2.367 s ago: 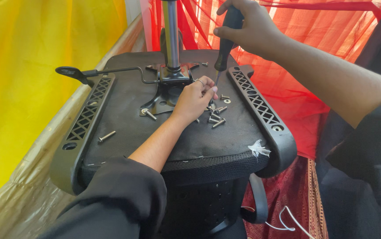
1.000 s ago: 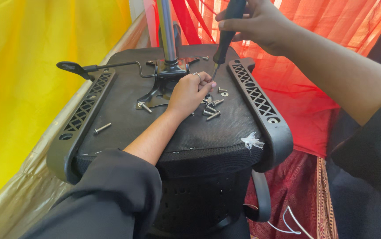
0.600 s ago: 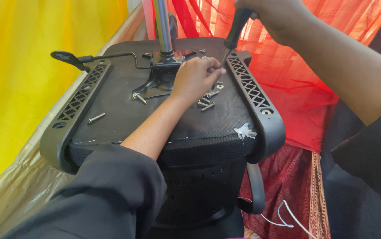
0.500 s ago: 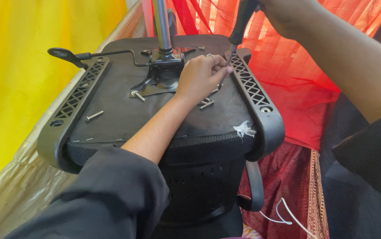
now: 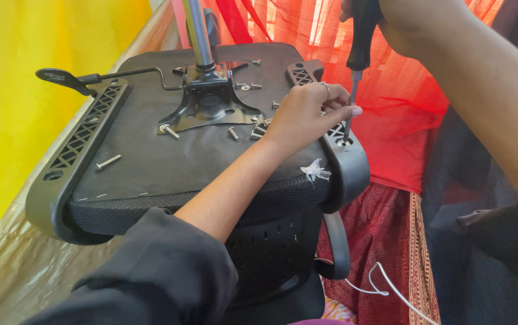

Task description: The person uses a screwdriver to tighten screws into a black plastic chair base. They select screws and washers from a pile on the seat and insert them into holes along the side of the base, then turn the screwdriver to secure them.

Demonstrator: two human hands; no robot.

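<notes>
**Screwdriver set to the rail of an upturned chair seat**

An upturned black chair seat point(image 5: 168, 162) fills the frame, its metal post point(image 5: 197, 33) rising from a bolted plate point(image 5: 208, 107) at the centre. A yellow sheet point(image 5: 24, 96) hangs to one side, red cloth point(image 5: 403, 102) to the other. The right hand point(image 5: 412, 18) is clenched around the black handle of a screwdriver point(image 5: 355, 72), its tip down in a hole of the seat's right side rail point(image 5: 346, 153). The left hand point(image 5: 304, 114) rests on the seat, fingertips point(image 5: 349, 111) pinched against the screwdriver's shaft just above the rail. Loose screws point(image 5: 257, 131) lie beside the left wrist; one more screw point(image 5: 108, 161) lies well apart, near the left rail.
</notes>
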